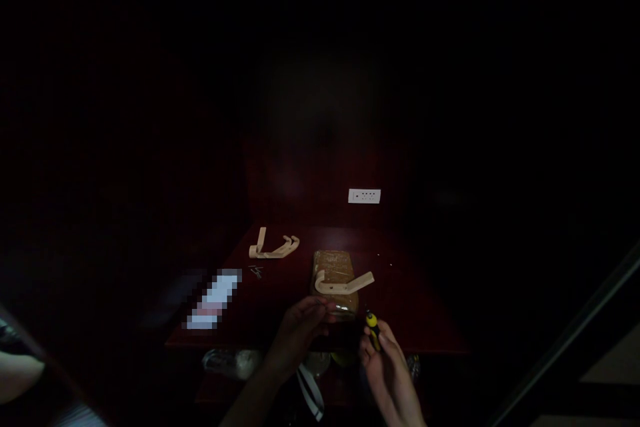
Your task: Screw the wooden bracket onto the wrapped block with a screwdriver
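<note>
My right hand is closed around the yellow and black handle of a screwdriver, its tip pointing away from me. At the near edge of a brown tape-wrapped block, my left hand has its fingers pinched together; whatever may be between them is too small to make out. A pale wooden hook-shaped piece with a curled left end and a slanting right arm lies across the block. Both hands are apart from the wooden piece.
More pale wooden pieces rest at the back left of the dark red table. Several small screws lie in front of them. A white socket panel is on the back wall. Plastic-wrapped things sit on a shelf below.
</note>
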The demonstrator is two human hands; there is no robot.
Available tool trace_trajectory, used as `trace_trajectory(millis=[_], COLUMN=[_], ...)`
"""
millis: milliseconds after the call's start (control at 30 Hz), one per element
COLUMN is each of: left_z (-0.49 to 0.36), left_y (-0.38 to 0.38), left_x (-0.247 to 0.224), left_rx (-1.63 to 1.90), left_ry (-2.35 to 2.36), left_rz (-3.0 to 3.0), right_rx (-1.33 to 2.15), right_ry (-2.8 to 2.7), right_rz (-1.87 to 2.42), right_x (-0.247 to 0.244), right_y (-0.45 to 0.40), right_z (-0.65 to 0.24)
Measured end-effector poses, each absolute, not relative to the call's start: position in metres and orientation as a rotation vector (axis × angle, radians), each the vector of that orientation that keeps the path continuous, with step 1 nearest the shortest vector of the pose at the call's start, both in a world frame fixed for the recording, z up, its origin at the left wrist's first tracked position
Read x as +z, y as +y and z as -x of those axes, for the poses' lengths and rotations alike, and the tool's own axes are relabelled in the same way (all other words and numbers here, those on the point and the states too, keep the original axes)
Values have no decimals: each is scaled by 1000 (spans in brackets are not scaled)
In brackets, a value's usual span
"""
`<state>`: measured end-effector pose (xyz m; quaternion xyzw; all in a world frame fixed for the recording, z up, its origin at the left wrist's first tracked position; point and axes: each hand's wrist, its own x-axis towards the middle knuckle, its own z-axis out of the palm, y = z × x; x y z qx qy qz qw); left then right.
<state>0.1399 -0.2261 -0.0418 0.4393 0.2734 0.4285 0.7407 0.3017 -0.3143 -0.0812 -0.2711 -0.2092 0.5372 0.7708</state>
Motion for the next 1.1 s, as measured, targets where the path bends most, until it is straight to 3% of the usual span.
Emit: trace_trajectory(millis=[267,600,1100], left_z=[-151,-155,-141], left_y=[-232,-231,-232], left_x=[-35,-35,-15], left_rx=[992,991,1036], left_ry=[462,365,618], left_rz=[-851,-817,-1441], right_rx=[947,897,747], right_ry=[-756,-825,-852], right_rz=[911,978,1079], right_x=[-82,-89,-77], right_y=[-326,-323,-335], right_z=[-276,-274,-271])
